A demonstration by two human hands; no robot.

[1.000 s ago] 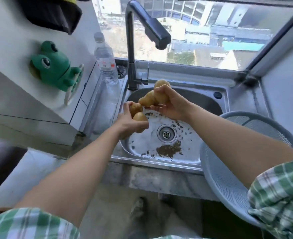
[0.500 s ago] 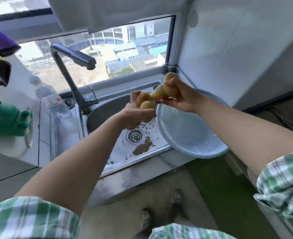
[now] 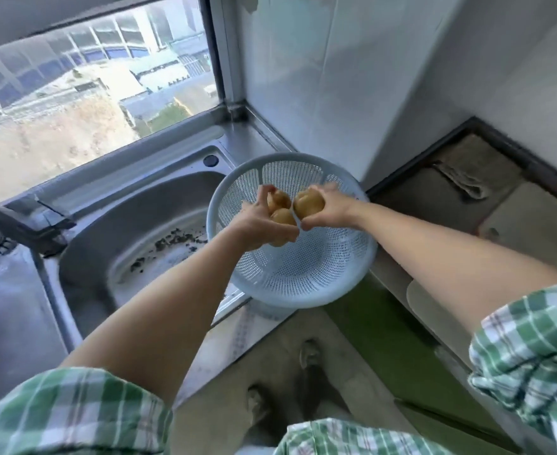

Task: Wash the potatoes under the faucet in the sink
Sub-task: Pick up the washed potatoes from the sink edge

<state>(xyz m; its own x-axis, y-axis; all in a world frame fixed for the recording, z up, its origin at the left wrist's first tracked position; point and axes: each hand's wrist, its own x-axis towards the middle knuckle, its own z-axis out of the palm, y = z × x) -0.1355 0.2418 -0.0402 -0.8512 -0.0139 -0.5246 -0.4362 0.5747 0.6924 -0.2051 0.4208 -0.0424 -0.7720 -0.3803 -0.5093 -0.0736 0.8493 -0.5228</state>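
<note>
Both hands have shifted right, from over the sink (image 3: 122, 221) to over the pale-blue colander (image 3: 303, 284) on the table. Potatoes (image 3: 308, 203): three, small, rounded, yellow-brown, slightly blurred. Left hand (image 3: 257, 228): fingers (image 3: 264, 196) curled round two, one above the other. Right hand (image 3: 331, 208): fingers wrapped over one. The two loads meet in the air above the colander's bowl.

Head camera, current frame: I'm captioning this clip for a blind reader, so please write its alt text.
A person's left hand grips two potatoes and the right hand grips another potato, held together over a pale blue colander at the right end of a steel sink. Bits of dirt lie in the sink, beneath a window.
</note>
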